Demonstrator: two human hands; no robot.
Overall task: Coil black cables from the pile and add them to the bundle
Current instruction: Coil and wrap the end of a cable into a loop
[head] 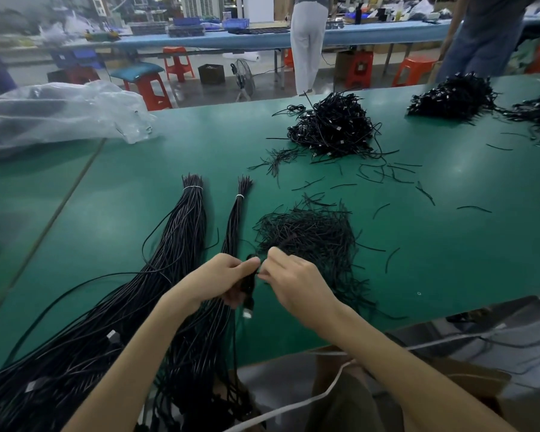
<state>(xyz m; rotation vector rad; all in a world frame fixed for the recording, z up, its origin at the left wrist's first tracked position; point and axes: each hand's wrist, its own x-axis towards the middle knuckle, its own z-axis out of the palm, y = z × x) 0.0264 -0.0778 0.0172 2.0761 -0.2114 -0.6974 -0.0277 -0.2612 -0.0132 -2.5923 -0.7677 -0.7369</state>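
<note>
While the left hand (222,277) curls its fingers round a small coiled cable (248,288) at the centre of the frame, the right hand (293,283) pinches at the top of that coil with thumb and forefinger. What it pinches is too thin to make out, though it may well be one of the short ties (309,241) heaped just above the hands. A plug end hangs from the bottom of the coil.

The step in hand looks like binding a finished coil, so the coiling of this piece seems done and adding it is not yet done. The long cables (181,244), probably the supply, run from the lower left up to banded ends left of centre on the green table (106,198). The heap of coiled cables (334,126) sits well apart in the upper middle and is probably the bundle.

The next move, as I judge it, is to finish the twist so the loops cannot spring open. The coil then has to go across to that heap, over the loose ties, without dragging any along. A plastic bag (60,113) lies at the upper left.
</note>
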